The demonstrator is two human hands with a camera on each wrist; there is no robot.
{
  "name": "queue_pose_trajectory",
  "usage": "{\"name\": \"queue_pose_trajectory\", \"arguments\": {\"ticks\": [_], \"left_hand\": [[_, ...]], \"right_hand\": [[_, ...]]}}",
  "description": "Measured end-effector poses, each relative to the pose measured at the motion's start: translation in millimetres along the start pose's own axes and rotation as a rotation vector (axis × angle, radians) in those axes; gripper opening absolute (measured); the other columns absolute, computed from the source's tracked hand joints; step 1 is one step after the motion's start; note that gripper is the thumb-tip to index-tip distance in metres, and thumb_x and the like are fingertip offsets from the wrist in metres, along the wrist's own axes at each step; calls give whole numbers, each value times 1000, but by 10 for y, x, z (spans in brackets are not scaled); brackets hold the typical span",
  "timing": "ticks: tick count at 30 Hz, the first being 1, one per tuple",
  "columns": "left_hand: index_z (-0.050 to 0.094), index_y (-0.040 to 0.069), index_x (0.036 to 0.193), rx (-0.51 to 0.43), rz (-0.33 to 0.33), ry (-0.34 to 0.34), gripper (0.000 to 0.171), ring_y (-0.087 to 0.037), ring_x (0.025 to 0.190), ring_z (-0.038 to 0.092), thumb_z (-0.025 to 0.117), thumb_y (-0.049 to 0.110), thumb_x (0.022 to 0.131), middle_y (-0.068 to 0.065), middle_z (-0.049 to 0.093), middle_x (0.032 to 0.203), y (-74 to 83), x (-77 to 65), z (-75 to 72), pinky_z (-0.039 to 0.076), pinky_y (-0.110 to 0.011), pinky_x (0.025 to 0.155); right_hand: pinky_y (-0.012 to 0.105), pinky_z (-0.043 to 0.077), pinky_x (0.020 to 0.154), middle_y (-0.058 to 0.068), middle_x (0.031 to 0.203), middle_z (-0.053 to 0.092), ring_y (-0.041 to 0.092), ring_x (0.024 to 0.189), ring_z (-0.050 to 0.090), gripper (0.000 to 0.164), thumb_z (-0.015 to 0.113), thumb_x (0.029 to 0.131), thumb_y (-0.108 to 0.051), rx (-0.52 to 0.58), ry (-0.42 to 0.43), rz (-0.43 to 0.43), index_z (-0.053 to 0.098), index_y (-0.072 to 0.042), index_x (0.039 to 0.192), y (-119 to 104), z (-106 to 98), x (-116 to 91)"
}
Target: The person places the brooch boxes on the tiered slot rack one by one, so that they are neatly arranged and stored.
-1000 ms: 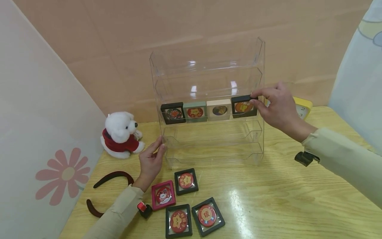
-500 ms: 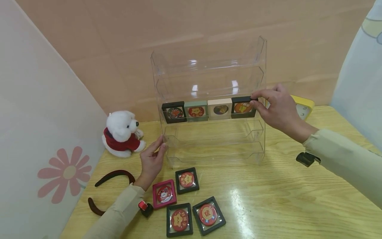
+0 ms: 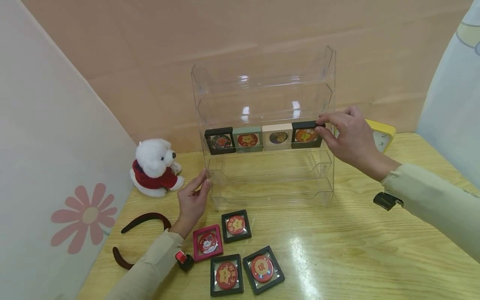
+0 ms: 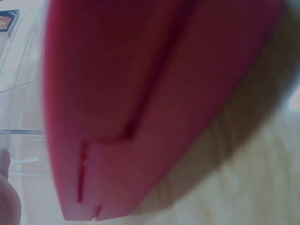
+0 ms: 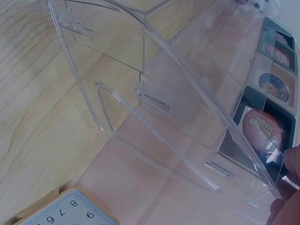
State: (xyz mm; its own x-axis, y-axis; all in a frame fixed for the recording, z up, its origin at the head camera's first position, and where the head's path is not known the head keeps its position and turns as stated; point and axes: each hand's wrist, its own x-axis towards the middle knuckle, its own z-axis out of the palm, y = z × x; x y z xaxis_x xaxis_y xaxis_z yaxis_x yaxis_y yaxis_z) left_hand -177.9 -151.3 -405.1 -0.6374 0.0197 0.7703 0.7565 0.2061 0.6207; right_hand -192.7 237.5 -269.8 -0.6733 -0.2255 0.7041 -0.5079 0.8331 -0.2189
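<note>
A clear acrylic rack (image 3: 270,164) with several tiers stands on the table. My left hand (image 3: 192,202) pinches its lower left edge; in the left wrist view only a bit of that hand (image 4: 7,199) shows. On the middle tier, left to right, are a black display frame (image 3: 220,141), a green one (image 3: 248,140), a beige one (image 3: 277,136) and a black frame with an orange badge (image 3: 306,135). Thumb and forefinger of my right hand (image 3: 348,137) pinch the upper right corner of that last frame (image 5: 265,131).
Three black frames (image 3: 226,275) and a magenta frame (image 3: 208,243) lie in front of the rack. A white plush dog (image 3: 155,166) and a dark headband (image 3: 144,218) are left. Behind my right hand stands a yellow clock (image 3: 382,133). A blurred crimson surface (image 4: 117,93) blocks the left wrist view.
The black frame in my right hand has shifted slightly left and sits closer against the beige one. Both hands keep their hold; the head view has moved a little.
</note>
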Motion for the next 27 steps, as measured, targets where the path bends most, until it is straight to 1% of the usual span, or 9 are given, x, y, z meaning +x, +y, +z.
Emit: {"name": "queue_pose_trajectory", "arguments": {"ticks": [2,6,10,13,17,19,23,25,27], "left_hand": [[58,-12,119,3,-2,-1,39,-18,103,62,58,-23,82,-24,61,114,11,2,7,55,-24,70],[56,-18,116,4,15,-3,38,-23,101,62,56,-27,80,-30,59,111,141,47,32,55,-22,70],[55,-21,113,22,5,-8,35,-30,99,61,56,-27,79,-33,58,109,256,79,40,55,-23,71],[54,-22,113,28,-3,-8,34,-29,99,61,56,-27,80,-34,58,109,272,82,36,55,-23,71],[54,-22,113,10,-5,-2,34,-29,99,62,56,-27,79,-35,58,108,260,83,37,55,-23,71],[54,-22,113,-5,-9,0,34,-32,97,62,56,-27,80,-35,57,108,257,81,37,55,-24,72],[53,-22,114,-13,-18,0,34,-32,96,63,56,-27,80,-35,58,108,255,79,39,55,-25,72],[54,-22,114,-11,-21,0,34,-29,97,63,56,-27,80,-35,58,108,257,79,39,55,-24,72],[54,-22,114,-8,-20,2,34,-28,96,63,56,-27,80,-35,58,108,260,79,38,55,-24,72]], "right_hand": [[31,28,47,10,113,66,25,76,40,13,73,84,-10,-1,0,1,70,-5,95,0,-6,-10],[30,27,51,11,112,67,26,77,41,15,75,82,-9,16,25,-24,70,-5,96,-15,-27,-33],[32,27,56,14,106,68,29,76,44,13,75,80,-7,73,85,-132,71,-3,92,-107,-32,-88],[34,30,58,15,101,69,31,77,47,16,69,86,-17,128,100,-221,71,-1,89,-244,0,-185],[33,37,58,12,98,68,27,79,50,41,54,96,-39,182,42,-279,70,-2,90,-486,86,-382],[30,40,56,9,98,68,23,79,51,46,48,97,-45,210,0,-295,70,-5,89,-600,142,-488],[28,45,55,3,99,67,17,80,52,43,47,98,-45,270,-67,-311,69,-9,91,-769,263,-684],[30,49,59,1,100,66,17,84,54,37,51,97,-42,302,-104,-310,68,-10,92,-829,323,-767],[31,52,64,0,102,65,16,87,55,28,58,94,-39,328,-157,-304,68,-12,93,-881,375,-844]]}}
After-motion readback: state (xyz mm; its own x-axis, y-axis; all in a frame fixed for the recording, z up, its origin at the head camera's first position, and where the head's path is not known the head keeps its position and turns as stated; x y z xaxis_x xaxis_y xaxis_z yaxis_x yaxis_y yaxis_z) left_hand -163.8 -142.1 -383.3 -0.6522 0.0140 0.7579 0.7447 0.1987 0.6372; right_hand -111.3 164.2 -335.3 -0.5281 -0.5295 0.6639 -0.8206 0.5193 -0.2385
